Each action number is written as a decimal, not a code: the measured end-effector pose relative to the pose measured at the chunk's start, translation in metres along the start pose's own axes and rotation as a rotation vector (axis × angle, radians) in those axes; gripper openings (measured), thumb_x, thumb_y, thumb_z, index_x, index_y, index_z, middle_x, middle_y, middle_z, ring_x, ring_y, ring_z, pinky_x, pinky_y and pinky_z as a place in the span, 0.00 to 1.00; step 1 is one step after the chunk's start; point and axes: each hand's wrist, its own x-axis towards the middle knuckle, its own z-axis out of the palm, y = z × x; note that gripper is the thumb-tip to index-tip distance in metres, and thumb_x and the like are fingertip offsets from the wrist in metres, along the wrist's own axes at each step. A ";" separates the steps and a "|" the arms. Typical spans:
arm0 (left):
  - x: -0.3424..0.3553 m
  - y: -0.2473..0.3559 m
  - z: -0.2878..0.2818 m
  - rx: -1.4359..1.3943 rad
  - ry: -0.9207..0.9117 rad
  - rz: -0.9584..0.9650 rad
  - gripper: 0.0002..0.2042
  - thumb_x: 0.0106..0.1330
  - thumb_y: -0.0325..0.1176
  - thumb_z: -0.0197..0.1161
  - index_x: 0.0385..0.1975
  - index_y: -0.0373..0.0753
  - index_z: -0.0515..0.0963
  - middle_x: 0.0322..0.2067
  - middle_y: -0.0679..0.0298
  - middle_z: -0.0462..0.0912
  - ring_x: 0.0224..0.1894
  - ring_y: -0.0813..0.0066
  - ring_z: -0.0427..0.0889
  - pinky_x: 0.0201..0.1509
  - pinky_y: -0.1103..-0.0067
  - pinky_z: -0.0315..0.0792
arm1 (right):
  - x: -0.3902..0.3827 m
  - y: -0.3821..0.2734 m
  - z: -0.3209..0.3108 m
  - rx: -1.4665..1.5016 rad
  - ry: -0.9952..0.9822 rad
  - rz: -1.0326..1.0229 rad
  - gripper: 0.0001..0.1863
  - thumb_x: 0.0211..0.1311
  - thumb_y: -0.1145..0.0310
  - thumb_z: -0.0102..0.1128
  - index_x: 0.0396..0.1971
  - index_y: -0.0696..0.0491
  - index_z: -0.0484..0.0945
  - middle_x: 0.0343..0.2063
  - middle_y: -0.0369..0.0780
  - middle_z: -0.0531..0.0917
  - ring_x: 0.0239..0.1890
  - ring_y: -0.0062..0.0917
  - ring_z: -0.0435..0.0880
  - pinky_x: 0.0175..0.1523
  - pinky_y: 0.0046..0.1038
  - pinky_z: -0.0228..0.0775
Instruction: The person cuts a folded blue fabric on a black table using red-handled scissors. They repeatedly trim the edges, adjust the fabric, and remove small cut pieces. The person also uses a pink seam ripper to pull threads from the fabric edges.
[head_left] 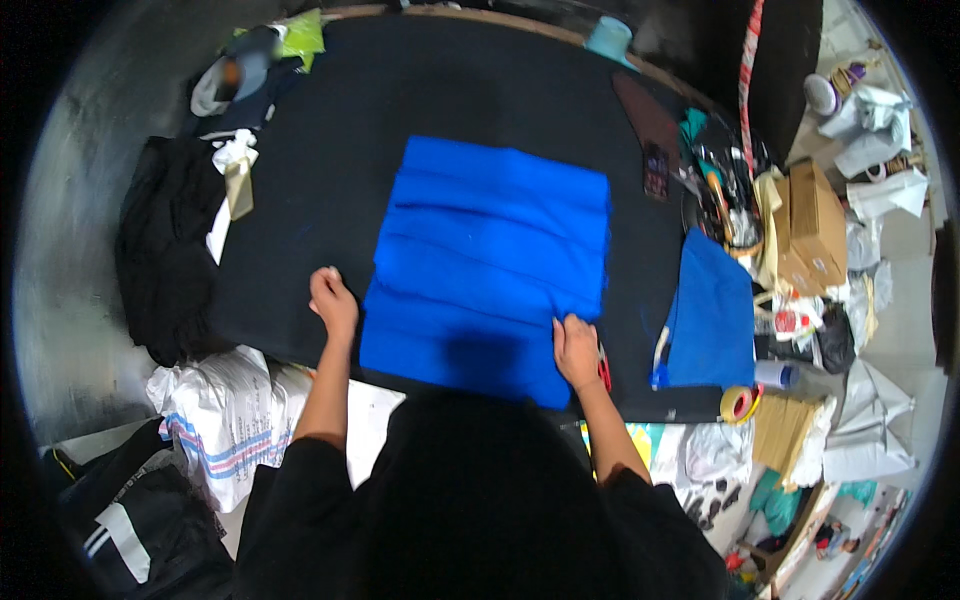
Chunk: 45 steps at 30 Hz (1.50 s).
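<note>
A folded length of bright blue fabric [480, 265] lies on the black-covered table [290, 200], with several creases running across it. My left hand [335, 303] is just left of the fabric, apart from it, with curled fingers and nothing visible in them. At the fabric's lower right edge, my right hand [576, 352] pinches the cloth between thumb and fingers, and a small ridge rises there. Red handles [604, 370], seemingly of scissors, lie partly hidden beside my right wrist.
Right of the fabric lie a blue cloth piece [710, 315], a phone [655, 172] and a tape roll [736, 403]. Cardboard boxes [815, 225] stand beyond. Black cloth [170, 250] hangs over the left edge, above a white sack [225, 420]. A light-blue cup [609, 40] is at the far edge.
</note>
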 end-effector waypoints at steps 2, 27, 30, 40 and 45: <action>0.001 0.010 0.005 0.024 0.017 0.191 0.10 0.79 0.39 0.60 0.41 0.39 0.79 0.40 0.61 0.83 0.47 0.57 0.82 0.54 0.65 0.67 | 0.003 0.001 0.004 0.010 0.007 -0.003 0.15 0.76 0.62 0.61 0.29 0.54 0.72 0.26 0.49 0.80 0.34 0.49 0.81 0.42 0.48 0.66; -0.119 0.093 0.025 0.539 -0.434 0.440 0.35 0.80 0.46 0.52 0.81 0.34 0.54 0.82 0.41 0.46 0.85 0.43 0.43 0.82 0.40 0.34 | 0.003 0.057 -0.059 1.465 0.047 0.633 0.18 0.83 0.59 0.55 0.29 0.48 0.71 0.19 0.29 0.66 0.24 0.17 0.67 0.35 0.24 0.64; -0.119 0.094 0.024 0.522 -0.421 0.442 0.35 0.80 0.45 0.52 0.81 0.34 0.54 0.82 0.42 0.47 0.85 0.44 0.44 0.82 0.41 0.35 | 0.004 0.062 -0.064 1.463 0.074 0.628 0.18 0.84 0.60 0.55 0.28 0.48 0.71 0.19 0.29 0.65 0.24 0.18 0.66 0.35 0.25 0.63; -0.119 0.096 0.020 0.421 -0.368 0.459 0.33 0.79 0.41 0.55 0.80 0.35 0.56 0.81 0.45 0.52 0.83 0.47 0.50 0.82 0.44 0.40 | 0.005 0.067 -0.067 1.351 0.047 0.606 0.19 0.83 0.58 0.56 0.26 0.47 0.70 0.19 0.29 0.66 0.24 0.16 0.66 0.33 0.24 0.61; -0.105 0.079 0.013 0.112 -0.063 0.386 0.24 0.76 0.33 0.61 0.70 0.38 0.70 0.68 0.47 0.71 0.68 0.50 0.73 0.71 0.54 0.62 | 0.006 0.052 -0.034 0.789 0.008 0.321 0.18 0.78 0.62 0.64 0.27 0.50 0.70 0.20 0.29 0.71 0.22 0.17 0.69 0.29 0.25 0.61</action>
